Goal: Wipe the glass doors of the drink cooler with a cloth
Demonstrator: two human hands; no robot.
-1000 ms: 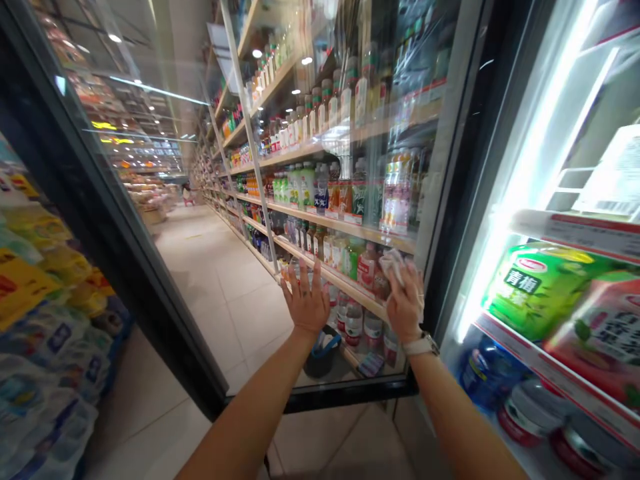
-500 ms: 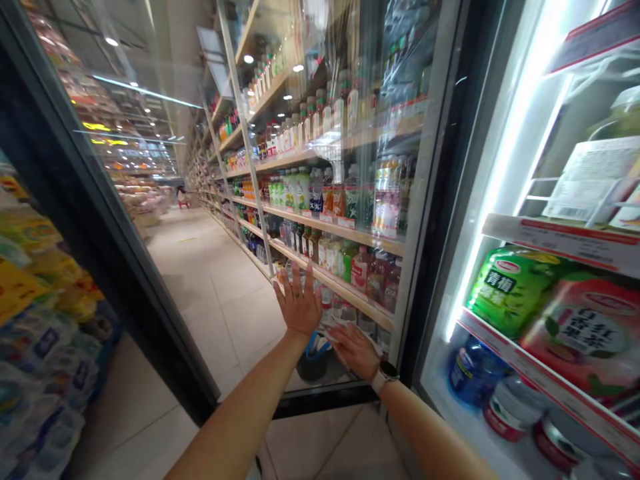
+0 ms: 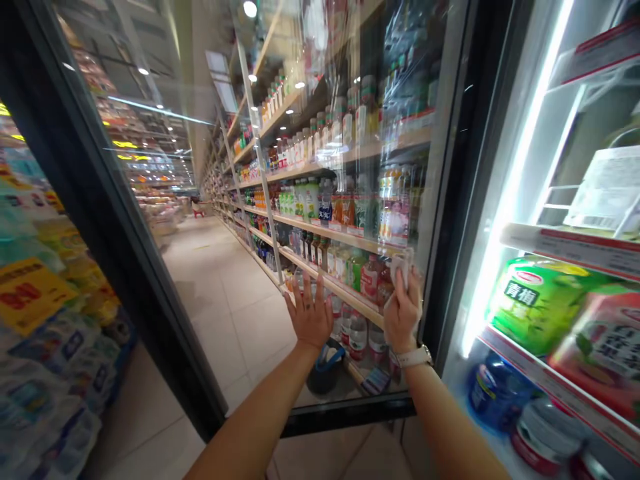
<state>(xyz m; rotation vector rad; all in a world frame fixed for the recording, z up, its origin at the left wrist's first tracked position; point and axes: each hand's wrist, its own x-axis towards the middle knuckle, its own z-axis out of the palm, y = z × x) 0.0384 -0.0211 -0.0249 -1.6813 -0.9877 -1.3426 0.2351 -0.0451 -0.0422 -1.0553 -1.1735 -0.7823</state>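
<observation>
My left hand lies flat against the glass door, fingers spread, near the lower middle of the pane. To its right, my right hand presses a white cloth to the glass, close to the door's right frame. The fingers are closed over the cloth, so much of it is hidden, and whether it is fabric or paper I cannot tell. A pale watch strap circles my right wrist. Through the pane, behind my hands, a dark bucket with a blue rim or cloth stands on the floor.
The door's dark frame slants down on the left. At the right is a lit fridge with green packs and red packs. Bottle shelves line the aisle beyond the glass. Wrapped goods are stacked at left.
My right hand has moved up and right across the glass with the cloth, from low beside my left hand. The left hand has stayed on the pane. The view has shifted slightly.
</observation>
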